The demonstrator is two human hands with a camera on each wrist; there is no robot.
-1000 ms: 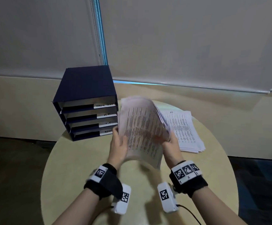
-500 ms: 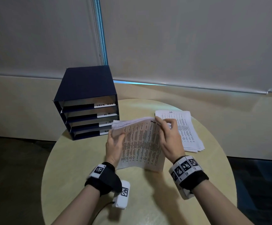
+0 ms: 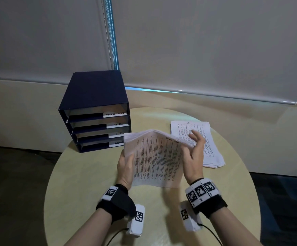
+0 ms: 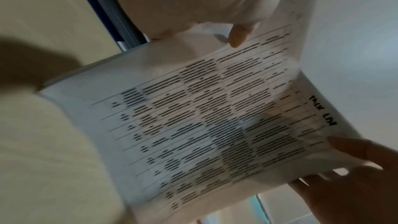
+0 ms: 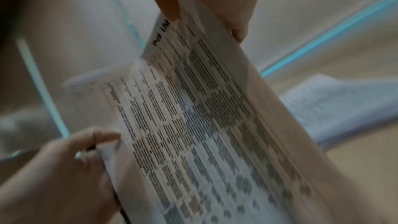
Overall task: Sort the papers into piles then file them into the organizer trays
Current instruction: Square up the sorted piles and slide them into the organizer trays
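A stack of printed papers (image 3: 154, 157) is held just above the round table. My left hand (image 3: 126, 161) grips its left edge, thumb on top (image 4: 237, 37). My right hand (image 3: 193, 148) pinches the far right corner of the top sheet (image 5: 193, 67), headed "TASK LIST", and lifts it off the sheets below. A second pile of papers (image 3: 206, 144) lies flat on the table to the right. The dark blue organizer (image 3: 94, 96) stands at the back left, with several labelled trays, the top one reading "TASK LIST" (image 3: 115, 114).
The beige round table (image 3: 91, 192) ends close to my forearms and to the right of the second pile. A wall with lowered blinds (image 3: 197, 50) runs behind it. Dark floor (image 3: 11, 192) lies on the left.
The stack came down from upright to nearly flat over the table. My right hand went from lying on top to lifting the top sheet's right corner.
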